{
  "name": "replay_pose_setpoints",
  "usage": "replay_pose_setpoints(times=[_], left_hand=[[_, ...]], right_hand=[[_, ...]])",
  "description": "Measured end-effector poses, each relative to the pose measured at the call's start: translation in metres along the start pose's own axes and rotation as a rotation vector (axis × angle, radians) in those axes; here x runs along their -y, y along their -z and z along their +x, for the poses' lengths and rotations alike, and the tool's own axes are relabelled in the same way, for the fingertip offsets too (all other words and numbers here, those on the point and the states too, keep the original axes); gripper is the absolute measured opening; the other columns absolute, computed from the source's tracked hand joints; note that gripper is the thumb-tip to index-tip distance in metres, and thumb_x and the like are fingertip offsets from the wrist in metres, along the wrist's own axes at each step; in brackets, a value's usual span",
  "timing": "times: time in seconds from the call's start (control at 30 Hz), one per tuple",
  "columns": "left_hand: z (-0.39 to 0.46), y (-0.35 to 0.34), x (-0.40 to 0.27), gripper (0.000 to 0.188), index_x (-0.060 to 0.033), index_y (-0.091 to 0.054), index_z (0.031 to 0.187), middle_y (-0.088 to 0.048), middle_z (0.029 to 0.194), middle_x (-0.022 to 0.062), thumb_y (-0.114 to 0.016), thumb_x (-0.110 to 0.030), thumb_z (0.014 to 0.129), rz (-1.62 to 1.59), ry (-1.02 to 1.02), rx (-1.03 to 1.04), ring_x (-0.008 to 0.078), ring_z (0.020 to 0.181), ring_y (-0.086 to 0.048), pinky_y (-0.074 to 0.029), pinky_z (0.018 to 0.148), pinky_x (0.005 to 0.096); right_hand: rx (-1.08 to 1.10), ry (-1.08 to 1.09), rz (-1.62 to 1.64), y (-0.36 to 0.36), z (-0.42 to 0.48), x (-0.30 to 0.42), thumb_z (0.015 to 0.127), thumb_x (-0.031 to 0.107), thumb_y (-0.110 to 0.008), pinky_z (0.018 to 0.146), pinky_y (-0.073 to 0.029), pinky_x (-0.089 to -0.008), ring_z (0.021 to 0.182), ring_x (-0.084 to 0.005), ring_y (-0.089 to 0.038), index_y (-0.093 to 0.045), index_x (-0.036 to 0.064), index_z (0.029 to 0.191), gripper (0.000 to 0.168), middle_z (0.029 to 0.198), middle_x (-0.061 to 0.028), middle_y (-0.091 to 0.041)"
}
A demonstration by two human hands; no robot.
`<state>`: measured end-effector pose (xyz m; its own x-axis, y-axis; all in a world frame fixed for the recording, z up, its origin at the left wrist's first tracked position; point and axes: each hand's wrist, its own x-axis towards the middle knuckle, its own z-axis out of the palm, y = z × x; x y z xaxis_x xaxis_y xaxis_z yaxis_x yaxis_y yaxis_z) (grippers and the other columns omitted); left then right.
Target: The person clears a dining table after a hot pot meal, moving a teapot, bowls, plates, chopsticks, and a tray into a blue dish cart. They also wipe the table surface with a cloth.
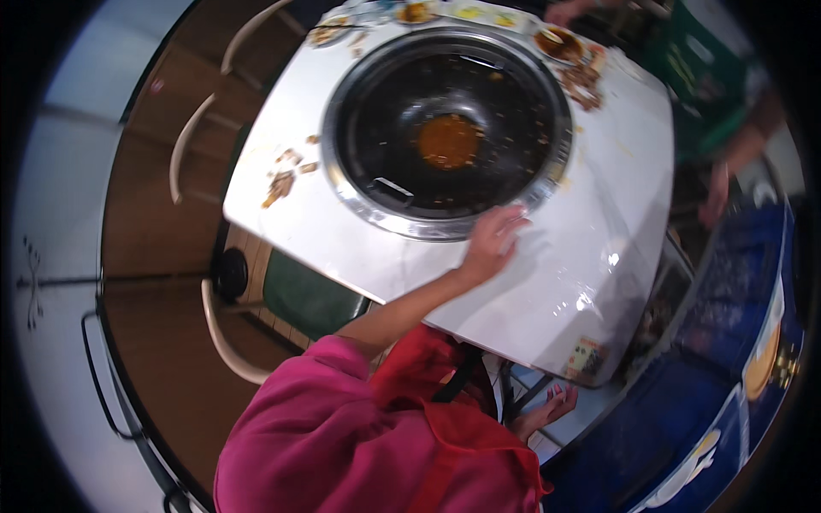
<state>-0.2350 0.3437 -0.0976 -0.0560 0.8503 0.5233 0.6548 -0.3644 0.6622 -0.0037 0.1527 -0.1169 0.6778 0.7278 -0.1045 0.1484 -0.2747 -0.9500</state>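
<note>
A large round metal pan [372,131], dark inside with a little brown sauce [451,142] and scattered food bits, is set in a white table [410,263]. Over the near right part of its shiny rim is my left hand [495,243], its fingers bent and apart. Whether a fingertip touches the rim I cannot tell. My right hand [557,405] is low beside the table's near right edge, palm up, fingers apart and holding nothing. Two bright handles or brackets show inside the pan. Brown food scraps [281,186] lie on the table to the pan's left.
Plates with leftovers [559,43] and a pile of scraps [582,84] stand along the far side. A person in a green apron [699,83] is at the right. Blue panels [693,359] border the lower right. A green-seated chair [314,298] stands at the near left edge.
</note>
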Motion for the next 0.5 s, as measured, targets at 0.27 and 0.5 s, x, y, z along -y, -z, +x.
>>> replay_pose_setpoints(times=[0.27,0.5], left_hand=[[-0.090,0.257,0.176,0.038,-0.0042,-0.044,0.105,-0.045,0.111,0.0153,-0.055,-0.002,0.068,0.630,0.437,-0.392,0.0326,0.104,-0.042,-0.033,0.087,0.0384],[-0.134,0.358,0.253,0.046,0.0016,-0.037,0.114,-0.038,0.115,0.0203,-0.056,-0.018,0.077,0.696,0.923,-0.500,0.0332,0.106,-0.036,-0.028,0.091,0.0384]], right_hand=[[0.534,0.321,-0.043,-0.092,-0.025,0.067,0.088,0.012,-0.037,0.085,-0.034,-0.0329,0.090,-0.0200,-0.042,-0.037,-0.002,0.114,0.030,0.109,-0.0136,-0.038],[0.907,0.545,-0.207,-0.223,-0.065,0.082,0.082,0.007,-0.045,0.087,-0.033,-0.0314,0.101,-0.0232,-0.042,-0.044,-0.001,0.109,0.028,0.111,-0.0122,-0.043]])
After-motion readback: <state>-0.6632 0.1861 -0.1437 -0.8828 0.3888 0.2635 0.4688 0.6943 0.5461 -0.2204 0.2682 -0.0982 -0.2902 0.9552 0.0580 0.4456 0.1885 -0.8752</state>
